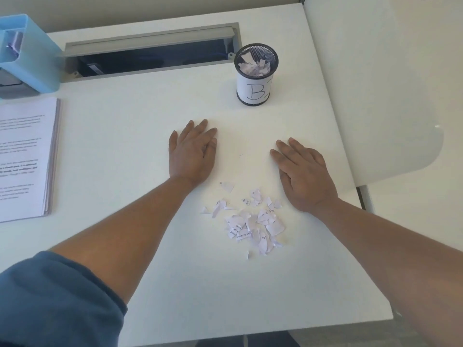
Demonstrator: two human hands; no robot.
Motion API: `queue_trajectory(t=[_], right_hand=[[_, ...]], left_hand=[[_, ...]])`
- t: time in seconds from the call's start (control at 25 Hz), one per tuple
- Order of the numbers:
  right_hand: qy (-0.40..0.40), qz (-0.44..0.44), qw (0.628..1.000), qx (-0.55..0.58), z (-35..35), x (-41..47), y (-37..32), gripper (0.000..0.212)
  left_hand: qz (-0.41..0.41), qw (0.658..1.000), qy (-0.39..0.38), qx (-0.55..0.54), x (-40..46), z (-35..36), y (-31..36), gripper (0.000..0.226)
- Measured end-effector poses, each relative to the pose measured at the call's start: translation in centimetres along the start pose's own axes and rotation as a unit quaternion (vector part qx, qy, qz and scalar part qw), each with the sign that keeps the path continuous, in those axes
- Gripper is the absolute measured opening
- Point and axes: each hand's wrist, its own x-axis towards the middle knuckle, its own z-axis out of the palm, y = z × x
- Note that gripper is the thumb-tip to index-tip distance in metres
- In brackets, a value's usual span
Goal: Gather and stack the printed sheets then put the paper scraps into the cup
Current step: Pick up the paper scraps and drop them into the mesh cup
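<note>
On desk centre, scraps lie loose btwn forearms; cup well beyond, part-filled. Left hand & right hand flat, fingers straight, holding nothing. Scraps prob light, flimsy: scoop from pile edges, w/ both hands.

Between the hands, the paper scraps are white with black print. Ahead of the right hand, the black mesh cup wears a white label lettered "B". Left of the left hand, white sheets carry dark text; a light-blue box stands beyond.
</note>
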Motion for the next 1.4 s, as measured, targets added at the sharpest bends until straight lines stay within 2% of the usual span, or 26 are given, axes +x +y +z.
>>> queue_trajectory(t=[0.08, 0.16, 0.32, 0.44, 0.52, 0.76, 1.0, 1.12, 1.24, 1.4], right_hand=[[-0.008, 0.005, 1.000, 0.004, -0.1, 0.1, 0.0, 0.048], [-0.013, 0.012, 1.000, 0.007, -0.2, 0.2, -0.1, 0.048], [-0.022, 0.021, 0.999, 0.010, -0.2, 0.3, 0.0, 0.048], [-0.029, 0.030, 0.999, 0.010, -0.1, 0.3, 0.0, 0.049], [-0.028, 0.031, 0.999, 0.011, -0.1, 0.4, 0.0, 0.048], [-0.027, 0.026, 0.999, 0.006, -0.2, 0.4, 0.0, 0.049], [-0.024, 0.024, 0.999, 0.008, -0.2, 0.4, 0.1, 0.050], [-0.027, 0.025, 0.999, 0.011, -0.2, 0.4, 0.1, 0.050], [-0.029, 0.023, 0.999, 0.010, -0.1, 0.3, 0.2, 0.050], [-0.024, 0.022, 0.999, 0.012, 0.0, 0.3, 0.3, 0.051]], left_hand=[[-0.009, 0.996, -0.008, -0.087, -1.7, -0.1, 0.9, 0.040], [0.042, 0.993, -0.024, -0.110, -4.6, -0.1, 2.0, 0.044], [0.227, 0.972, -0.046, -0.046, -11.1, 0.7, 3.7, 0.065], [0.287, 0.948, -0.124, 0.060, -14.9, 1.6, 5.1, 0.094], [0.301, 0.935, -0.133, 0.131, -16.0, 2.7, 5.3, 0.099], [0.254, 0.946, -0.067, 0.188, -13.3, 4.1, 5.2, 0.073], [0.197, 0.960, -0.080, 0.184, -8.5, 3.7, 5.5, 0.074], [0.175, 0.970, -0.094, 0.138, -7.3, 3.0, 5.9, 0.081], [0.116, 0.986, -0.106, 0.049, -6.7, 1.0, 6.5, 0.090], [0.066, 0.983, -0.169, 0.000, -6.0, -1.5, 6.6, 0.085]])
